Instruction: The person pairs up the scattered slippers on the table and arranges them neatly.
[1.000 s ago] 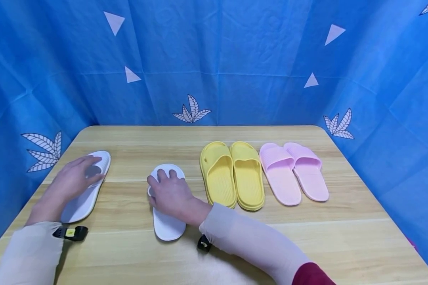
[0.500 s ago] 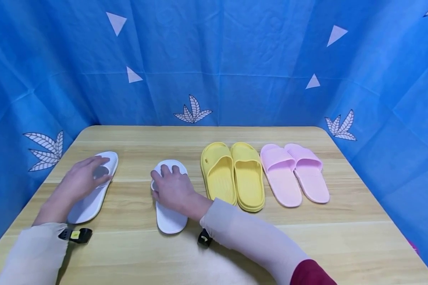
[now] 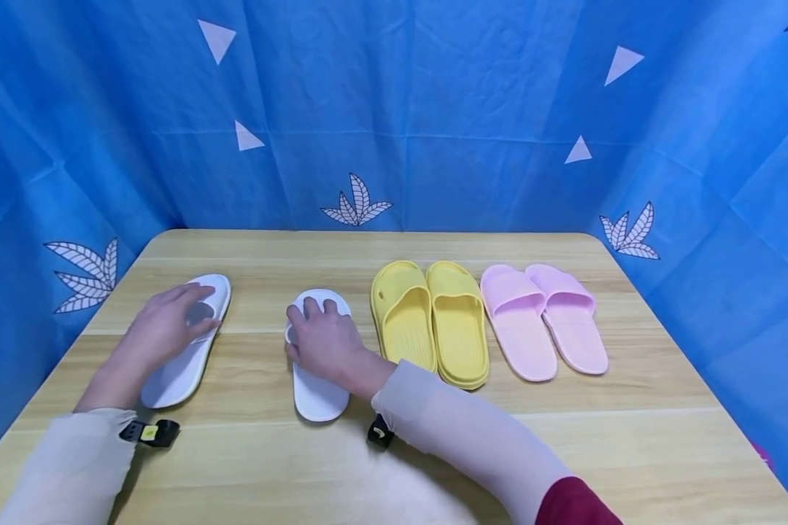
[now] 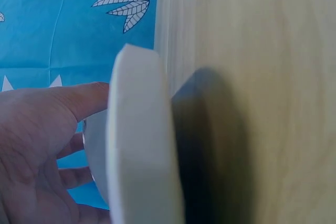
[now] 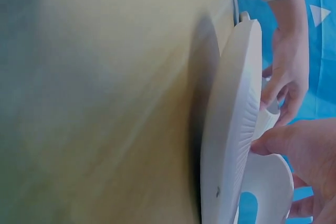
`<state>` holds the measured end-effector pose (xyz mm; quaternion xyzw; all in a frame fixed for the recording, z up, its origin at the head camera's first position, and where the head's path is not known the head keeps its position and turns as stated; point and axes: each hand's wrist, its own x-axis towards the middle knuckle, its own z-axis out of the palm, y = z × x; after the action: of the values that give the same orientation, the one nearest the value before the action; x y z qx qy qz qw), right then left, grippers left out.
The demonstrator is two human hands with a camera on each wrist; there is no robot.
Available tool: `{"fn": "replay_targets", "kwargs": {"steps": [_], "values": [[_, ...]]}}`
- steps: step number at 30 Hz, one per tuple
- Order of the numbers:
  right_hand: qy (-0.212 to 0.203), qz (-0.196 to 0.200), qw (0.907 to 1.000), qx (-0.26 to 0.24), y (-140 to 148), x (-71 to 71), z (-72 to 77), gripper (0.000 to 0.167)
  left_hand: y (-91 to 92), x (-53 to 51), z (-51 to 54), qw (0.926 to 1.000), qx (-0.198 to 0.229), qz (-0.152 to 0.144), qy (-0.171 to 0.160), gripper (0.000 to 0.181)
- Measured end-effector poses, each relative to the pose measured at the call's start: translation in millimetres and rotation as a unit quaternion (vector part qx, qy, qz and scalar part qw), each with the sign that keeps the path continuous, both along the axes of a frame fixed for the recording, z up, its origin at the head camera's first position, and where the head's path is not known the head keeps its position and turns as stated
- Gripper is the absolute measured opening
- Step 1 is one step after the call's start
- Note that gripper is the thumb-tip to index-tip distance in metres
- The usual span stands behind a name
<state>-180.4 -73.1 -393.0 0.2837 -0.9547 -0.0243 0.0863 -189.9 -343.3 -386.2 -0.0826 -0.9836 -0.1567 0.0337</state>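
My left hand (image 3: 166, 327) grips a white slipper (image 3: 177, 379) at the table's left side, fingers over the strap and thumb at the sole's inner edge. Nearer the middle, my right hand (image 3: 328, 343) grips the matching white slipper (image 3: 322, 399) by its strap end. The right wrist view shows that thumb against the sole's side (image 5: 231, 129), with the curved strap (image 5: 268, 182) under the fingers. Both toes point away from me, the left slipper slanting rightward. In the left wrist view, the slipper's thick edge (image 4: 142, 145) casts a dark shadow on the wood.
A pair of yellow slippers (image 3: 462, 343) lies right of my right hand, its left one partly behind my wrist. Further right lies a pink pair (image 3: 522, 343). The wooden table (image 3: 663, 452) meets blue patterned cloth (image 3: 460, 109) at the back and sides.
My left hand and its white slipper have shifted to the right. My right hand has pushed its slipper a little away from me and slightly right. The yellow and pink pairs stay put.
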Motion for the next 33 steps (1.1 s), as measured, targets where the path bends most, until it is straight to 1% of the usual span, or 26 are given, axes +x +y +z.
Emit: {"fn": "replay_targets", "kwargs": {"steps": [8,13,20,26,33], "values": [[0.002,-0.013,0.9999,-0.006,3,-7.6,-1.7,0.05,13.8,1.8,1.9,0.9999,-0.001,-0.012,-0.004,0.059],[0.004,-0.014,0.9999,-0.004,4,-10.8,-0.7,0.051,24.4,1.1,4.5,0.9997,-0.004,-0.024,0.003,0.059],[-0.01,-0.023,0.9997,-0.006,3,-13.8,0.7,0.052,35.9,1.3,4.9,0.9993,-0.008,-0.034,0.014,0.058],[-0.022,-0.027,0.9994,-0.006,5,-16.2,1.0,0.053,46.5,0.5,2.1,0.9993,-0.015,-0.032,0.005,0.057],[-0.018,-0.02,0.9996,-0.007,7,-19.7,-0.7,0.053,57.1,-0.6,3.9,0.9989,-0.021,-0.042,0.003,0.057]]}}
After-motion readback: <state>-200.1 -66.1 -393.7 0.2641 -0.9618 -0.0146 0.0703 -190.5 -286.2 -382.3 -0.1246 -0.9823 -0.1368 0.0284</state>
